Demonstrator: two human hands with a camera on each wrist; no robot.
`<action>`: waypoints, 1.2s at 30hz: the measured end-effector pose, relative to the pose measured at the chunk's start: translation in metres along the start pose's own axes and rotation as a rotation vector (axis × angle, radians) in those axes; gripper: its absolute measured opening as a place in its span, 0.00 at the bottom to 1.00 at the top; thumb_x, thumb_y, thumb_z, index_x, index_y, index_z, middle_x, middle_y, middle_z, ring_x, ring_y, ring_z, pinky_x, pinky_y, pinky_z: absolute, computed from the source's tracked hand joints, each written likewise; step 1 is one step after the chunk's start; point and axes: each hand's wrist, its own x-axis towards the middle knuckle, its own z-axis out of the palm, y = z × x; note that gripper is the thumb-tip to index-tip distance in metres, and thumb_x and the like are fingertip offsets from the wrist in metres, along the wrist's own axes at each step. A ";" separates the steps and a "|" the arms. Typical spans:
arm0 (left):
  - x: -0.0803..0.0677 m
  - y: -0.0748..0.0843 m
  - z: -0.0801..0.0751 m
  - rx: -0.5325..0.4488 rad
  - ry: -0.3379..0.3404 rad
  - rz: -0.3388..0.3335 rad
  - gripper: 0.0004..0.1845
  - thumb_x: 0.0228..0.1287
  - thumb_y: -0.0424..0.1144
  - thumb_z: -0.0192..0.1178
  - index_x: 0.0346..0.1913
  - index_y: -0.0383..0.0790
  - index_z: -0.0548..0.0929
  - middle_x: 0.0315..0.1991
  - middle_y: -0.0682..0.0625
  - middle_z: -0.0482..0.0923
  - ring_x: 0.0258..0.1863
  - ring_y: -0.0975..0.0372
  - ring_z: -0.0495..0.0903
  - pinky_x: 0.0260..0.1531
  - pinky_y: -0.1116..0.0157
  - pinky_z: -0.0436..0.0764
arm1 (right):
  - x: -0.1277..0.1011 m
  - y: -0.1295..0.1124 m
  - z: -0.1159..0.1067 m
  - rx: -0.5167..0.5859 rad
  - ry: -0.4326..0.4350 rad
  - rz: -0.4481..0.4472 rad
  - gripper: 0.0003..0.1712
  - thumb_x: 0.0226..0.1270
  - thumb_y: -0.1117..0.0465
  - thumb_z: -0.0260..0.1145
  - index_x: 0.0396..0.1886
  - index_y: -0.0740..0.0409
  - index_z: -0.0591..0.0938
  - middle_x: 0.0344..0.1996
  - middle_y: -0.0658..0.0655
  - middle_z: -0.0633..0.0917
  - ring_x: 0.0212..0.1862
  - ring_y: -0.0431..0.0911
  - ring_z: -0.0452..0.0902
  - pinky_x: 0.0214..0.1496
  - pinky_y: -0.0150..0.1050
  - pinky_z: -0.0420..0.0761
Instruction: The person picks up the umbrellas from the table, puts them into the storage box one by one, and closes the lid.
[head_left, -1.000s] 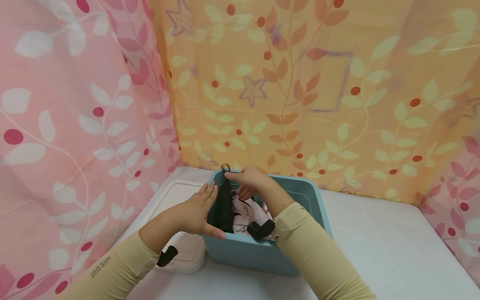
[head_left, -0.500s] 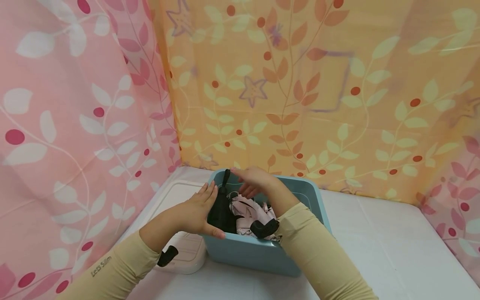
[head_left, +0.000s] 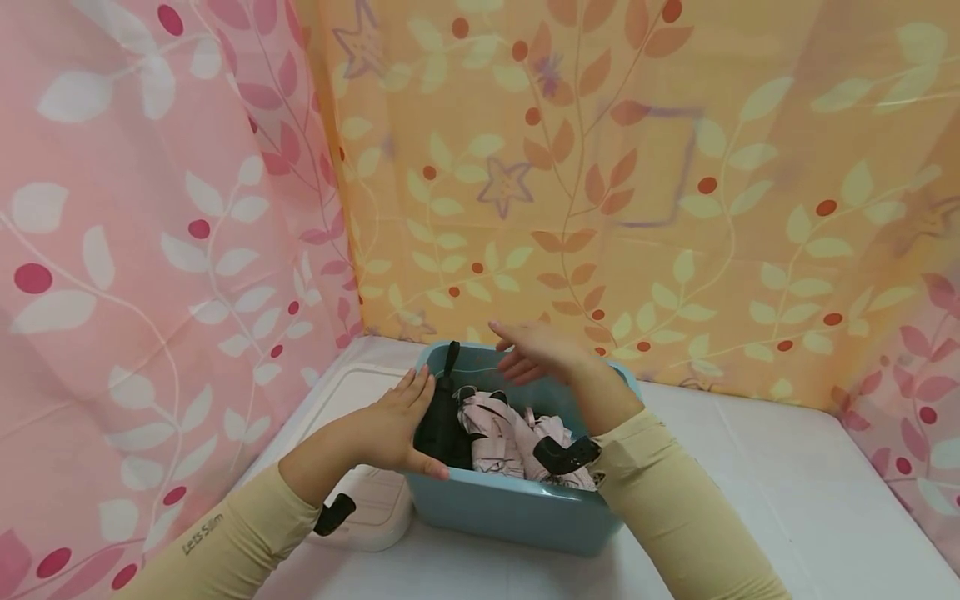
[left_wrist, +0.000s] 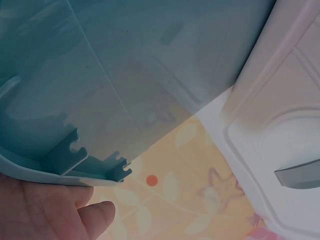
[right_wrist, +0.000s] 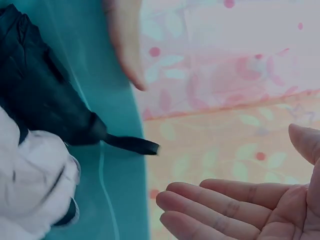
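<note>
My left hand [head_left: 393, 429] flat against the blue bin's [head_left: 517, 508] left edge, fingers straight, beside the black umbrella [head_left: 441, 417] inside, my right hand [head_left: 540, 354] open, hovering over the far rim, pink umbrella [head_left: 498, 425] beneath.

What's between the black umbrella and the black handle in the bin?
Head view: the folded pink umbrella lies between the black umbrella and the black handle, inside the bin.

Glossy plastic bin [head_left: 517, 508]; matt cloth umbrellas [head_left: 442, 417].

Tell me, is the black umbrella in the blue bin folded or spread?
Folded: the black umbrella is a narrow bundle leaning against the blue bin's left wall.
</note>
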 end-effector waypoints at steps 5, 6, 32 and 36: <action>0.001 0.000 0.001 0.011 -0.001 0.008 0.68 0.37 0.79 0.50 0.71 0.32 0.39 0.72 0.38 0.30 0.70 0.47 0.29 0.65 0.47 0.46 | -0.024 0.002 -0.025 -0.049 0.016 -0.042 0.38 0.66 0.37 0.48 0.57 0.66 0.72 0.47 0.66 0.81 0.49 0.54 0.78 0.51 0.47 0.76; 0.001 0.000 0.001 0.014 -0.002 0.007 0.68 0.37 0.79 0.50 0.71 0.32 0.39 0.72 0.38 0.30 0.70 0.47 0.29 0.65 0.48 0.46 | -0.028 0.003 -0.029 -0.057 0.020 -0.050 0.38 0.66 0.37 0.49 0.57 0.66 0.72 0.47 0.66 0.81 0.50 0.54 0.78 0.51 0.47 0.75; -0.001 0.001 0.001 0.017 0.005 0.014 0.68 0.38 0.79 0.51 0.70 0.31 0.41 0.71 0.37 0.31 0.70 0.46 0.30 0.64 0.46 0.46 | -0.126 0.115 -0.041 -0.731 0.246 -0.222 0.58 0.55 0.34 0.59 0.70 0.67 0.48 0.70 0.67 0.48 0.71 0.60 0.37 0.63 0.63 0.48; 0.000 0.001 0.001 0.032 0.005 0.004 0.69 0.36 0.80 0.50 0.70 0.31 0.40 0.71 0.38 0.31 0.70 0.47 0.30 0.64 0.46 0.47 | -0.136 0.136 -0.033 -0.754 0.253 -0.217 0.62 0.51 0.32 0.61 0.71 0.67 0.46 0.71 0.65 0.45 0.71 0.57 0.34 0.63 0.64 0.44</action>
